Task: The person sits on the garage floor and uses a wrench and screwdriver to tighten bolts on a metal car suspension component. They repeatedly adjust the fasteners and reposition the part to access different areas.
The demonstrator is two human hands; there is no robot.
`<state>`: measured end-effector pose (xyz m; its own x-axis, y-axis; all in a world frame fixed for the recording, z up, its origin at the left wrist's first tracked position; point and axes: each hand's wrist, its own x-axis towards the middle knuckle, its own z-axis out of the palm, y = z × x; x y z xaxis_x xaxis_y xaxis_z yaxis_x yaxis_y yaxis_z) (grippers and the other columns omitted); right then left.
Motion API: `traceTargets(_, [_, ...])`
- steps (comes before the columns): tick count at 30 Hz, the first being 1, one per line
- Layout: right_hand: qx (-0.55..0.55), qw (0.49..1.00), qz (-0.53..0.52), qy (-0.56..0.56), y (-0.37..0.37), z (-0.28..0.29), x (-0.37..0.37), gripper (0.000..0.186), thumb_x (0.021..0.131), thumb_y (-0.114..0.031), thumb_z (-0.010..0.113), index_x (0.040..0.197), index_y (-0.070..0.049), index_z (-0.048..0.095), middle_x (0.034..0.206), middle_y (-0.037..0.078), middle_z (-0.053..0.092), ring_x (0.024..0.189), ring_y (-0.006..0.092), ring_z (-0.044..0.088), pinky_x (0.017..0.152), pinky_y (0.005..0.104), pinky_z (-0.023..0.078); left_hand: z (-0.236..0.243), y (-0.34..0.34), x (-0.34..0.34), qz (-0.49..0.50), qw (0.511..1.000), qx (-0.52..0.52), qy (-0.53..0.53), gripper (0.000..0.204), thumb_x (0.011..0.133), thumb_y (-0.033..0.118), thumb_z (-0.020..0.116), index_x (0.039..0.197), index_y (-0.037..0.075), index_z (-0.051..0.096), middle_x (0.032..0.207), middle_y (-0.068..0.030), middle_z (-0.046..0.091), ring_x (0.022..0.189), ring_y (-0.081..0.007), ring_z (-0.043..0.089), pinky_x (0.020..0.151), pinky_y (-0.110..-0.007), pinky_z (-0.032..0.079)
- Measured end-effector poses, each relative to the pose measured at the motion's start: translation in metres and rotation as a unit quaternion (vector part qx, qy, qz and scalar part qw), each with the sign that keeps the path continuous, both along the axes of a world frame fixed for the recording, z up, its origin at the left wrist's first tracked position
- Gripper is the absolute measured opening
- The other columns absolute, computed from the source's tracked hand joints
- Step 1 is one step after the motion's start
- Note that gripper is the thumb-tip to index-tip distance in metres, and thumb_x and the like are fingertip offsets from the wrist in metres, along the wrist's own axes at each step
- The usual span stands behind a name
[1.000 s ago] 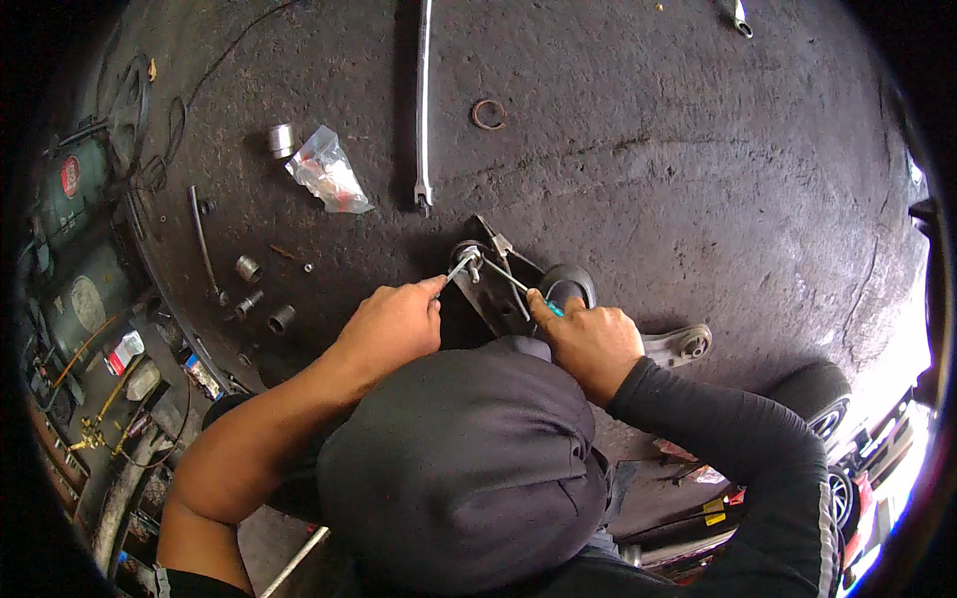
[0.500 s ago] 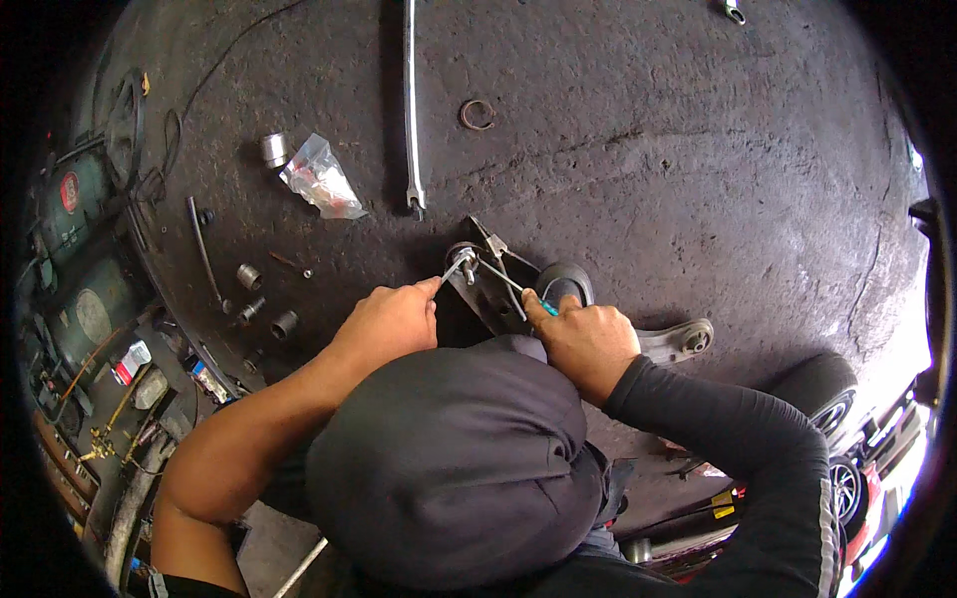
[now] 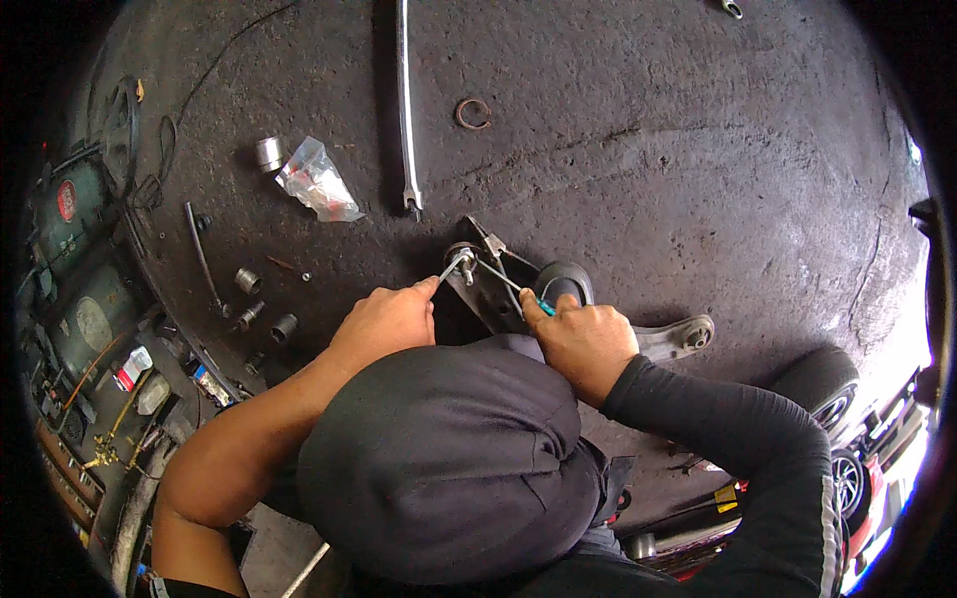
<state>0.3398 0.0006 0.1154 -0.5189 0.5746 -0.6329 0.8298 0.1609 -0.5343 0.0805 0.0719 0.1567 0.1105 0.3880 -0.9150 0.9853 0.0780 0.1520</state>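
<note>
left hand (image 3: pixel 391 317): fingers curled nearly closed around a thin metal tool (image 3: pixel 451 269), which slants up to the post; its grip end is hidden in the fist.
right hand (image 3: pixel 586 341): wrapped around the teal handle of a screwdriver (image 3: pixel 498 275); the shaft points at the post from the other side, and whether its tip touches is hard to tell.
post (image 3: pixel 467 263): a short shiny stub at the round end of the metal arm, between the two tool tips; too small for detail.
metal arm (image 3: pixel 490 307): lies on the floor (image 3: pixel 648 219); the right hand covers its middle, and what looks like its paler end shows right of that hand.
pliers (image 3: pixel 493 243): lie by the round end, handles spread, partly crossed by the screwdriver.
round black piece (image 3: pixel 565 281): just beyond the right hand, its near side hidden.
dark cap (image 3: pixel 439 468): blocks the floor's near edge and the near side of the arm.
long bar (image 3: pixel 407 120): one end near the post, the other cut off at the top.
thin ring (image 3: pixel 473 114): to the right of the bar.
plastic bag (image 3: pixel 321 181): left of the bar, beside a metal cup (image 3: pixel 269 153); contents blurred.
small metal sleeves (image 3: pixel 284 328): toward the floor's left edge.
green tanks (image 3: pixel 75 204): along that left edge, bent by the lens.
tyre (image 3: pixel 815 386): near the floor's right edge, partly hidden by the sleeve.
wrench (image 3: pixel 733 8): far edge, cut off.
</note>
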Motion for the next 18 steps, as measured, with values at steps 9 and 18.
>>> traceTargets(9, [-0.008,1.0,-0.002,-0.001,0.002,-0.001,0.002,0.06,0.103,-0.027,0.064,0.161,-0.012,0.054,0.103,0.022,0.073,0.076,0.0383,0.079,0.064,0.0495,0.064,0.003,0.015,0.01,-0.037,0.998,-0.039,0.018,0.043,0.102,0.018,0.062,0.142,0.003,0.068,0.115,-0.031,0.078,0.11,-0.0522,0.075,0.097,-0.06,0.061])
traceTargets(18, [0.0,1.0,0.003,0.01,-0.001,-0.007,0.004,0.06,0.104,-0.029,0.063,0.161,-0.013,0.054,0.102,0.022,0.073,0.075,0.0382,0.079,0.062,0.0499,0.063,-0.006,-0.002,-0.001,0.003,1.0,0.011,0.013,0.041,0.102,0.02,0.061,0.141,0.01,0.07,0.112,-0.0284,0.079,0.104,-0.0519,0.076,0.093,-0.062,0.061])
